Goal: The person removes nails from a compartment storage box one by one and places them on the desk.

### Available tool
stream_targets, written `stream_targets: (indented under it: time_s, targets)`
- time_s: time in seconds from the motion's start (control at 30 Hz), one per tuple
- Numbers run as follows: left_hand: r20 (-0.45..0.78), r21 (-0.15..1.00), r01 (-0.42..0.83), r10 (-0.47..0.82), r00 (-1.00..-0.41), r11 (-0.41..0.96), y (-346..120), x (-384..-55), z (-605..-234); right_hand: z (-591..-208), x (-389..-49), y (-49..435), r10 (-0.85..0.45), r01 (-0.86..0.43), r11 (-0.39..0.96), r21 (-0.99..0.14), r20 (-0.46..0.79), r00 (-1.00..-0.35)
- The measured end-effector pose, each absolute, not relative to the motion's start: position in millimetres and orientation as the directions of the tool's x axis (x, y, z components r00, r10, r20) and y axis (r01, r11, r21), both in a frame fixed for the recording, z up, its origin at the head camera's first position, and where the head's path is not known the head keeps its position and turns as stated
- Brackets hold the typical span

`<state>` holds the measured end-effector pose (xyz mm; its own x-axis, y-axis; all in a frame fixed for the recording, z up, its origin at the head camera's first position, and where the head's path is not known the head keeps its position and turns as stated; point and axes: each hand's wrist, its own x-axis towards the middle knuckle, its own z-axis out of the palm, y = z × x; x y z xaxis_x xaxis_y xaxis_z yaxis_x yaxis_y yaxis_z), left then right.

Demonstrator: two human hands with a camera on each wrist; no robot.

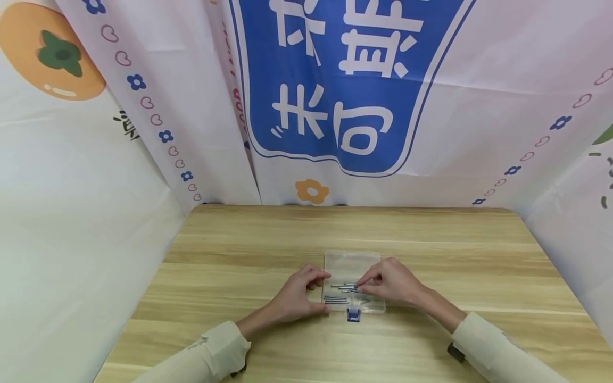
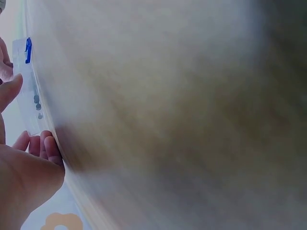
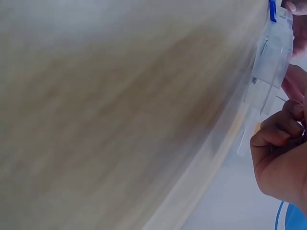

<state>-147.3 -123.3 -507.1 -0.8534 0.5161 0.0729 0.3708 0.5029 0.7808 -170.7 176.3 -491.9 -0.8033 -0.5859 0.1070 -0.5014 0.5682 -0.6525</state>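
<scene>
A clear plastic box (image 1: 377, 307) lies on the table with its lid (image 1: 351, 260) folded back and a blue latch (image 1: 353, 315) at its front. My left hand (image 1: 298, 296) holds the box's left side, thumb near the front corner and fingers farther back. Several thin silver nails (image 1: 336, 300) lie side by side in the front left part. More nails (image 1: 345, 287) lie crosswise around the hinge side, close to my right fingertips. With thumb and index finger my right hand (image 1: 394, 282) pinches a nail (image 3: 282, 99), mostly hidden by the fingers.
The wood-grain table (image 1: 249, 234) runs back to a white printed cloth (image 1: 282, 178) with a blue panel. Cloth walls (image 1: 72, 223) also stand at both sides. A dark strap (image 1: 456, 352) shows beneath the right sleeve.
</scene>
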Motion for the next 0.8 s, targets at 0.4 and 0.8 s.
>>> stream_targets:
  time_s: [0.4,0.8]
  targets:
    - [0.070,0.779,0.373,0.520,-0.851,0.505,-122,-146,-506,-496,-175,169,-0.593,-0.528,0.601,-0.600,0.108,-0.798]
    - [0.064,0.776,0.365,0.512,-0.856,0.514,-123,-144,-506,-494,-176,164,-0.613,-0.559,0.629,-0.541,0.097,-0.784]
